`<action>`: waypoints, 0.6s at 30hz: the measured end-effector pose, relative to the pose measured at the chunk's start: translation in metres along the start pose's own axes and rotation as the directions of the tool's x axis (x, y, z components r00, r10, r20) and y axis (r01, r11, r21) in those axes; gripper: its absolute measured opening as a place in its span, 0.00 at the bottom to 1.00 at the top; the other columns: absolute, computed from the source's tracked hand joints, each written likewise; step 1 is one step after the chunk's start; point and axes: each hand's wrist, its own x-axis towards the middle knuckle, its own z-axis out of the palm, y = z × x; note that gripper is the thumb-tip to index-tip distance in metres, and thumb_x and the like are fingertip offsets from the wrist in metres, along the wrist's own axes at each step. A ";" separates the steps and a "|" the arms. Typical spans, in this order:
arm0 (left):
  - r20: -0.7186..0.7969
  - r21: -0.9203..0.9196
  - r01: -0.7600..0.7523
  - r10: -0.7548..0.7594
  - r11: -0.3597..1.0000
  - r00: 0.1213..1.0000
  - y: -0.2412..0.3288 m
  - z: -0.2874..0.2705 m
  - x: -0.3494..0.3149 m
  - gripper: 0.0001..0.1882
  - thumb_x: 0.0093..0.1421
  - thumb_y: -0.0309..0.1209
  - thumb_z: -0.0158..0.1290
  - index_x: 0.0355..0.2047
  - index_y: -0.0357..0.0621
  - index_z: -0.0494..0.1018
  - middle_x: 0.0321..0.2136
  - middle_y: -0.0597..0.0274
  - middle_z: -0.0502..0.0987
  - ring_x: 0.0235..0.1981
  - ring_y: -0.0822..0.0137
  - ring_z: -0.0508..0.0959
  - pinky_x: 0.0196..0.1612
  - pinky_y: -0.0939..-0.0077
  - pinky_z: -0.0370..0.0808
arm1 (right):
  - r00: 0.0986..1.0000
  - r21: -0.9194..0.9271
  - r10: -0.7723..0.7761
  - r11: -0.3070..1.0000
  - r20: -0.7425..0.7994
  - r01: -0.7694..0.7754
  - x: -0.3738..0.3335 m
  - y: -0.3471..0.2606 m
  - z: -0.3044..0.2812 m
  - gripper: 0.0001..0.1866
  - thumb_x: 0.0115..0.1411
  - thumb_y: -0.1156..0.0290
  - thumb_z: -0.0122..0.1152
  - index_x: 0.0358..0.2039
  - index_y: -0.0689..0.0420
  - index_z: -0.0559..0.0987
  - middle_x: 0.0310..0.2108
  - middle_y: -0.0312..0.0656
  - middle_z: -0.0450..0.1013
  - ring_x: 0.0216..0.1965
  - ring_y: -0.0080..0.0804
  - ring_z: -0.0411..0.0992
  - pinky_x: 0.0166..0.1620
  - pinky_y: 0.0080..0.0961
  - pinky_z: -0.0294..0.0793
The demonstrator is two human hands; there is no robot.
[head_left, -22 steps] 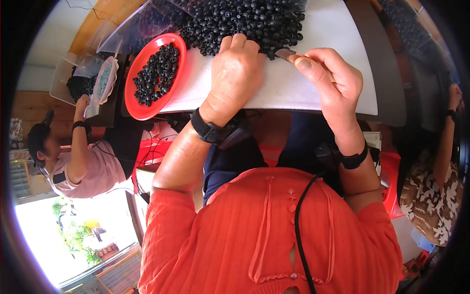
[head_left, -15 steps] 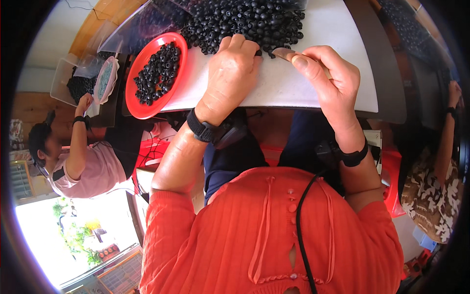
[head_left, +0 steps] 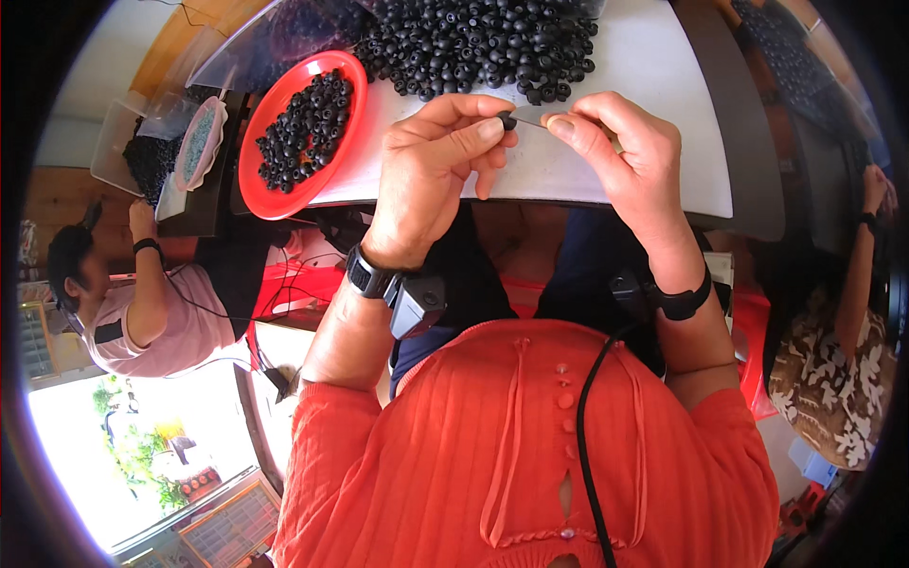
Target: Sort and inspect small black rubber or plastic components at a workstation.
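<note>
Between the thumb and fingers of my left hand (head_left: pixel 428 161) is pinched a small round black rubber or plastic part (head_left: pixel 508 121). My right hand (head_left: pixel 632 156) grips a small knife (head_left: pixel 530 115), whose thin blade reaches left and meets the part; most of its handle is hidden in my fingers. Just beyond both hands lies a big heap of similar black hollow parts (head_left: pixel 483 47) on the white work surface (head_left: pixel 568 180). To the left of my left hand, a red plate (head_left: pixel 250 185) holds more of these parts.
A clear plastic sheet or bag (head_left: pixel 246 62) lies at the far left. Further left, a co-worker (head_left: pixel 156 317) sits by a clear bin (head_left: pixel 106 156) and a pale scalloped dish (head_left: pixel 221 123). Another person (head_left: pixel 833 379) sits at the right. A black cable (head_left: pixel 585 445) runs down my front.
My left hand has drawn back from the heap's edge and turned palm up, now showing a black part in its pinch. The knife has come up from the heap's edge to that part.
</note>
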 end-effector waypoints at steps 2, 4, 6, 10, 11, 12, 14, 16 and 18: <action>0.047 -0.147 0.008 -0.001 0.989 0.999 -0.005 -0.001 0.001 0.12 0.68 0.20 0.57 0.50 0.29 0.78 0.34 0.50 0.83 0.29 0.71 0.81 0.24 0.80 0.74 | 0.999 -0.047 0.005 0.999 0.050 -0.003 0.000 -0.001 0.000 0.11 0.62 0.67 0.72 0.27 0.58 0.82 0.19 0.38 0.74 0.19 0.28 0.71 0.24 0.26 0.67; 0.055 -0.144 -0.021 0.029 0.989 0.998 -0.010 0.001 0.000 0.12 0.68 0.20 0.56 0.50 0.29 0.78 0.34 0.50 0.83 0.29 0.70 0.81 0.24 0.79 0.75 | 0.999 -0.044 -0.001 0.999 0.051 0.003 0.001 -0.001 0.000 0.11 0.62 0.66 0.72 0.27 0.58 0.82 0.19 0.39 0.74 0.18 0.28 0.71 0.24 0.26 0.67; 0.066 -0.141 -0.048 0.058 0.989 0.996 -0.014 0.000 0.000 0.12 0.68 0.19 0.56 0.50 0.29 0.78 0.35 0.50 0.83 0.29 0.69 0.81 0.24 0.79 0.76 | 0.999 -0.044 -0.006 0.999 0.050 0.008 0.001 -0.001 0.000 0.11 0.62 0.66 0.72 0.27 0.58 0.82 0.18 0.39 0.73 0.18 0.29 0.71 0.24 0.26 0.67; 0.099 -0.162 -0.047 0.064 0.986 0.993 -0.018 -0.003 0.002 0.12 0.68 0.19 0.55 0.50 0.29 0.78 0.35 0.49 0.83 0.30 0.68 0.81 0.24 0.78 0.77 | 0.998 -0.058 0.013 0.998 0.056 -0.009 0.001 0.001 0.000 0.11 0.62 0.67 0.72 0.27 0.58 0.82 0.18 0.38 0.73 0.18 0.28 0.70 0.24 0.26 0.67; 0.117 -0.185 -0.048 0.070 0.982 0.991 -0.018 -0.003 0.002 0.12 0.68 0.19 0.55 0.50 0.30 0.78 0.35 0.49 0.83 0.30 0.67 0.81 0.25 0.77 0.77 | 0.999 -0.034 0.015 0.999 0.029 -0.014 0.001 0.000 0.001 0.11 0.62 0.66 0.72 0.27 0.58 0.81 0.18 0.38 0.73 0.18 0.28 0.70 0.24 0.26 0.67; 0.116 -0.185 -0.049 0.071 0.981 0.991 -0.020 -0.003 0.002 0.12 0.68 0.19 0.55 0.50 0.30 0.78 0.35 0.49 0.83 0.30 0.67 0.81 0.25 0.77 0.77 | 0.999 -0.034 0.014 0.999 0.029 -0.013 0.001 0.000 0.001 0.11 0.62 0.66 0.72 0.27 0.58 0.81 0.18 0.38 0.73 0.18 0.28 0.70 0.24 0.26 0.67; 0.080 -0.228 -0.107 0.128 0.968 0.988 -0.024 -0.004 0.003 0.11 0.69 0.21 0.56 0.50 0.29 0.78 0.37 0.50 0.82 0.32 0.67 0.81 0.27 0.75 0.78 | 1.000 -0.037 0.015 0.999 -0.007 -0.016 0.000 0.000 0.001 0.11 0.62 0.66 0.72 0.27 0.58 0.82 0.18 0.38 0.74 0.18 0.28 0.71 0.24 0.26 0.68; 0.099 -0.245 -0.099 0.127 0.964 0.987 -0.024 -0.008 0.002 0.12 0.69 0.21 0.56 0.50 0.29 0.77 0.37 0.50 0.82 0.33 0.67 0.81 0.28 0.75 0.79 | 1.000 -0.041 0.003 0.999 0.008 -0.002 0.000 -0.001 0.001 0.11 0.61 0.66 0.72 0.27 0.58 0.82 0.18 0.38 0.74 0.18 0.28 0.71 0.24 0.26 0.68; 0.117 -0.263 -0.088 0.123 0.961 0.985 -0.023 -0.009 0.001 0.12 0.69 0.22 0.56 0.50 0.29 0.77 0.38 0.50 0.82 0.33 0.67 0.81 0.28 0.74 0.79 | 1.000 -0.047 -0.007 0.999 0.024 0.008 0.000 -0.001 0.000 0.11 0.61 0.66 0.73 0.27 0.58 0.82 0.18 0.38 0.74 0.18 0.28 0.71 0.24 0.26 0.68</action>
